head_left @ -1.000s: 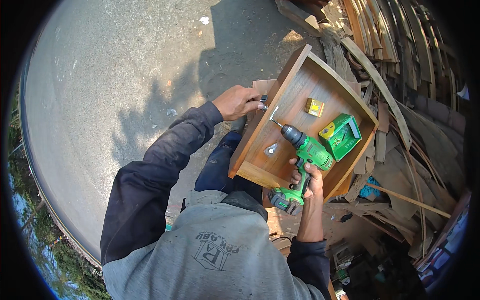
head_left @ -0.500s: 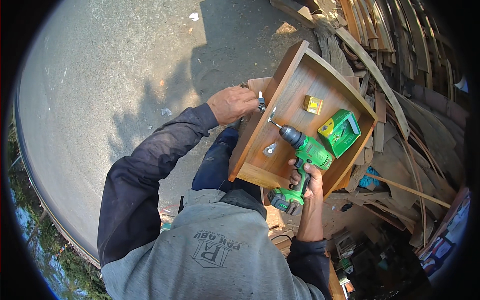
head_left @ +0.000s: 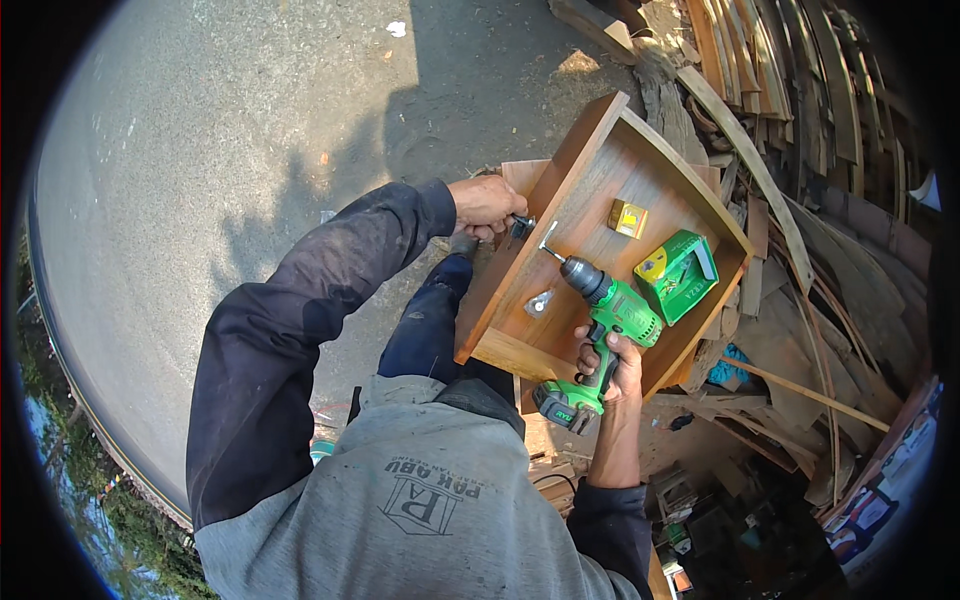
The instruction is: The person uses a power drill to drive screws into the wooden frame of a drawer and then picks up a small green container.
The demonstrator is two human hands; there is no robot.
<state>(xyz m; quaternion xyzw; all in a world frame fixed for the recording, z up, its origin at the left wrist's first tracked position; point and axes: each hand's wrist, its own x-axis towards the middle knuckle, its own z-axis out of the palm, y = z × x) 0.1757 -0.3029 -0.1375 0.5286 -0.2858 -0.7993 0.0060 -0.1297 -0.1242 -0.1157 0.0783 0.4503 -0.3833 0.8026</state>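
A wooden drawer (head_left: 580, 150) lies tilted in front of me, its open side up. My right hand (head_left: 614, 365) is wrapped round the grip of a green cordless drill (head_left: 622, 312) over the drawer. The drill's bit points at the inside of the left panel, beside a small pale metal piece (head_left: 547, 236); whether they touch, I cannot tell. On the outer side of that panel, my left hand (head_left: 485, 203) pinches a small dark metal fitting (head_left: 521, 227) close against the wood. Its fingertips are partly hidden.
Inside the drawer are a small yellow box (head_left: 628, 218), an open green box (head_left: 677, 277) and a small clear packet (head_left: 539, 303). Wood offcuts and planks (head_left: 750, 165) are heaped on the right. Grey paved ground (head_left: 220, 150) stretches away on the left.
My left hand has moved slightly right, bringing the metal fitting nearer the panel. The drill and my right hand have barely moved. The view has shifted a little.
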